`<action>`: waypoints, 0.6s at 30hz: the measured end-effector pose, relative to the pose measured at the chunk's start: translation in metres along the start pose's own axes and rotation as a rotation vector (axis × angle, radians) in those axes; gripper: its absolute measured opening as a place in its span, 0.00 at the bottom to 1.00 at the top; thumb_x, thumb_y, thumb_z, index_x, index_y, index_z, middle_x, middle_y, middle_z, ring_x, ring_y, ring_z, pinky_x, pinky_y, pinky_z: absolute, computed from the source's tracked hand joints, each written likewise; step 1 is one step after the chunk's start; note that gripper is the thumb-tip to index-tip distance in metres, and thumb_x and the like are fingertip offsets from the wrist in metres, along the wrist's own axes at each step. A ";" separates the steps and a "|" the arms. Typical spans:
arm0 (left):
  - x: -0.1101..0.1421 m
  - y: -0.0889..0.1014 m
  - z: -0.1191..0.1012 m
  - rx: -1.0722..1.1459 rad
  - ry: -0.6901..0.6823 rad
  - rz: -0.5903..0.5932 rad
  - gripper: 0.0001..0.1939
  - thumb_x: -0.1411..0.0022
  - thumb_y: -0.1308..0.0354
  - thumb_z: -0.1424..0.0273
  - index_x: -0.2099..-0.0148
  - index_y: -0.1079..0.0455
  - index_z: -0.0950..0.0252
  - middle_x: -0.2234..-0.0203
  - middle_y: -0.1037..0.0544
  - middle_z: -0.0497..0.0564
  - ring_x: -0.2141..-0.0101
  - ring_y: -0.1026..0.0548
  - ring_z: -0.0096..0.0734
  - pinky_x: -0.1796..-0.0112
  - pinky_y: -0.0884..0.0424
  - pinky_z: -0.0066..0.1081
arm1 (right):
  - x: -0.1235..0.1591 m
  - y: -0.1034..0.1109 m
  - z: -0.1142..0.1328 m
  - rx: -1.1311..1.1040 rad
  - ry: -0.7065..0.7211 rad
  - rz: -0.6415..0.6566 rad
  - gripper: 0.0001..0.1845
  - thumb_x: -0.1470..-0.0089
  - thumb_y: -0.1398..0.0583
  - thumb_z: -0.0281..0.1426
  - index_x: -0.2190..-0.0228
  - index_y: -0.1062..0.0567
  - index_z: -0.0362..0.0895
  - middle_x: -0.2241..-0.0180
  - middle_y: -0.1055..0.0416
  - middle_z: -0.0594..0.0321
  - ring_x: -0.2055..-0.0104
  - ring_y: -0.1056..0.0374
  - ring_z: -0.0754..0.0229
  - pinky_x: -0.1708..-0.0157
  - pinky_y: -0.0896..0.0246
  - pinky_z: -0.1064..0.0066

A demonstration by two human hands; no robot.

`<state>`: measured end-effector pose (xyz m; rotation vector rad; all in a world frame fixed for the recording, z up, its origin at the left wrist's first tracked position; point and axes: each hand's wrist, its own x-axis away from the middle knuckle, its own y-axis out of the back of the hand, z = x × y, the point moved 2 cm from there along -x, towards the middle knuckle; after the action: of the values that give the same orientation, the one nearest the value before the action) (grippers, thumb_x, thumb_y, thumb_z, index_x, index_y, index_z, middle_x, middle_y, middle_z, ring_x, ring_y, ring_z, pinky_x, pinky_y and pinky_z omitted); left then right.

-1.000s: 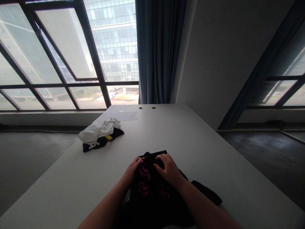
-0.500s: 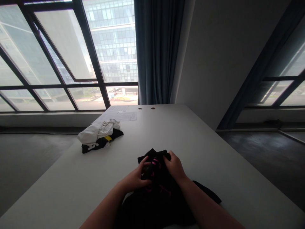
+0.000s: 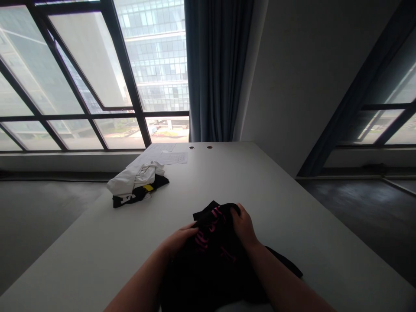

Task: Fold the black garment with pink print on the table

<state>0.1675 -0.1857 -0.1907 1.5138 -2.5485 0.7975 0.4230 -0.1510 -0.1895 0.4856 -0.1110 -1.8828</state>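
A black T-shirt [image 3: 214, 268] with pink lettering lies in front of me at the near end of the table. My right hand [image 3: 244, 226] pinches its far edge, thumb on top of the cloth. On the other side, my left hand [image 3: 180, 241] grips the left edge, and the cloth hides part of its fingers. A folded black corner sticks up beyond the lettering. Past my right forearm, a sleeve-like black flap rests flat on the table.
The white table [image 3: 260, 190] stretches away toward a blue curtain [image 3: 217, 73] and windows. At its left edge lies a pile of white and black clothes [image 3: 136, 184]. Papers [image 3: 175, 157] lie behind the pile, near two round holes in the tabletop.
My left hand has moved left and down along the cloth, drawing it out so more pink lettering shows. My right hand keeps its hold and has shifted slightly right.
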 end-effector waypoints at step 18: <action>0.000 0.012 -0.011 -0.201 -0.084 -0.051 0.29 0.48 0.27 0.65 0.45 0.30 0.61 0.60 0.18 0.50 0.61 0.19 0.38 0.57 0.26 0.34 | -0.006 0.018 0.009 0.170 0.231 0.241 0.18 0.37 0.47 0.46 0.73 0.33 0.49 0.78 0.31 0.67 0.74 0.35 0.57 0.70 0.43 0.68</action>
<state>0.1553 -0.1761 -0.1864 1.5714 -2.5459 0.4641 0.4368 -0.1530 -0.1740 0.7685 -0.1686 -1.5776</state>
